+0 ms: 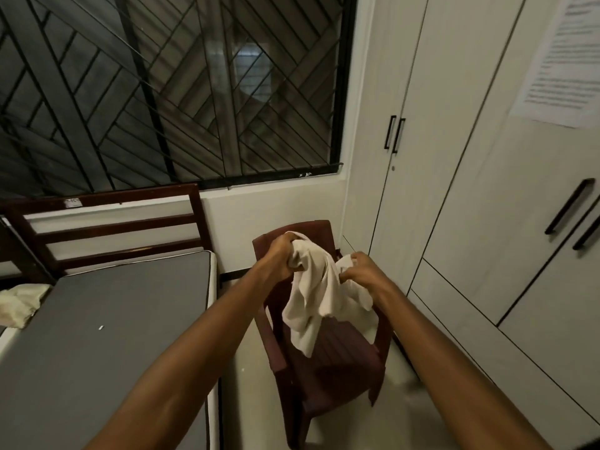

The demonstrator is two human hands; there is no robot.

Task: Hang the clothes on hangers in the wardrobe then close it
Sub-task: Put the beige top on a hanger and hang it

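A: Head view, garment first. Where was it against the hands?

B: The cream-white crumpled cloth garment (316,287) hung between both hands, above the seat of the dark maroon plastic armchair (328,362). Most of the fabric drooped below the left hand (281,254); its lowest tip fell near the seat, contact unclear.

A: Containers?

B: The pale grey-white wooden wardrobe (487,190) stood on the right, doors shut, black bar handles (394,134) side by side. Nothing inside was visible. A white printed paper sheet (565,60) was stuck on the nearer door.

A: Grips?

B: Left hand was fisted tight on a bunch of the garment's upper edge. Right hand (363,267) had fingers curled, pinching another bunched part, slightly lower and nearer the wardrobe.

A: Anything else?

B: A grey flat mattress (113,319) lay on a dark wooden slatted bed frame (107,222) on the left, with a second cream crumpled cloth (19,303) at its far left edge. A dark barred window (162,92) was behind.
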